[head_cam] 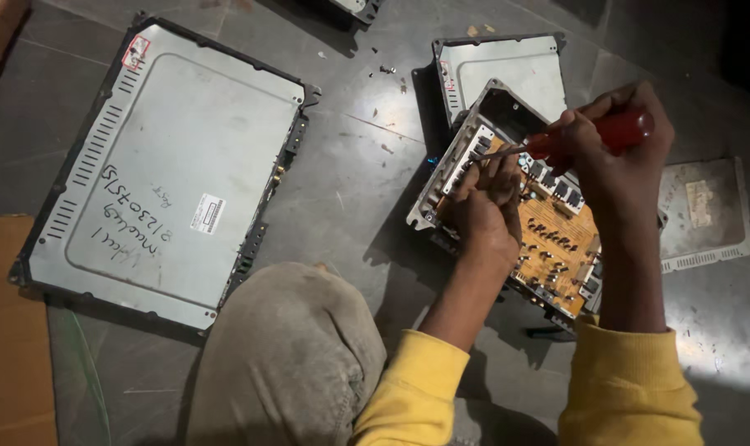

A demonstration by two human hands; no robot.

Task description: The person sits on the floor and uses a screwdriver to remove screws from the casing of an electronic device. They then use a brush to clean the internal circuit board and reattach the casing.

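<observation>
We see the right hand (614, 157) clenched around a red-handled screwdriver (590, 136), its shaft pointing left and down-left toward the left hand (484, 202), whose fingertips pinch at the tip, on the orange circuit board (561, 239). The board sits directly under both hands in a tilted metal casing (461, 161) on the floor, long axis running diagonally away toward the upper left. It looks densely populated, with dark components in rows.

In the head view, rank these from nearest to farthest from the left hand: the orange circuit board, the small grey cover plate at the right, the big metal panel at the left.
1. orange circuit board: under the left hand, touching it.
2. small grey cover plate: on the floor to the right, past the right hand.
3. big metal panel: far left, beyond the knee.
</observation>
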